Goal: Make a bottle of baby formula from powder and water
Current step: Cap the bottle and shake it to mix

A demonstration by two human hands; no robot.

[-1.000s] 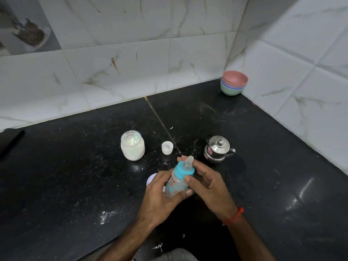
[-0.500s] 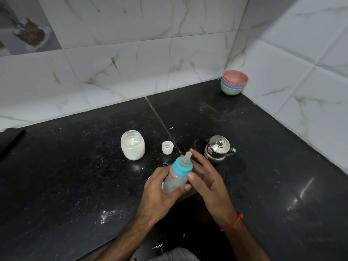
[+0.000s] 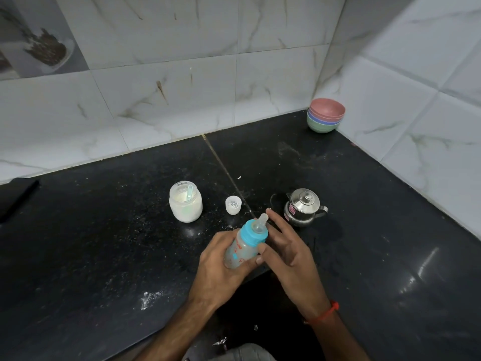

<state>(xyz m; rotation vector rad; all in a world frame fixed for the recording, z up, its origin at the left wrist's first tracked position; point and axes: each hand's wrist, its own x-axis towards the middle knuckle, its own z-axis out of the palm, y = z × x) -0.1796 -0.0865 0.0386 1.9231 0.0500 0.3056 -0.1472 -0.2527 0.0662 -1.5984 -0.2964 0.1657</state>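
Observation:
I hold a clear baby bottle with red print, a blue collar and a clear teat, tilted up to the right above the black counter. My left hand grips its body from below. My right hand lies against the collar's right side, fingers stretched out and thumb touching the collar. A glass jar of white powder with a pale scoop in it stands behind on the left. A small steel kettle with its lid on stands behind on the right.
A small white cap stands between jar and kettle. Stacked coloured bowls sit in the far corner against the tiled walls. Spilled powder marks the counter near the front edge. A black object lies at the far left.
My right hand's fingers have straightened away from the blue collar they were curled round. The bottle has shifted slightly up and left in my left hand.

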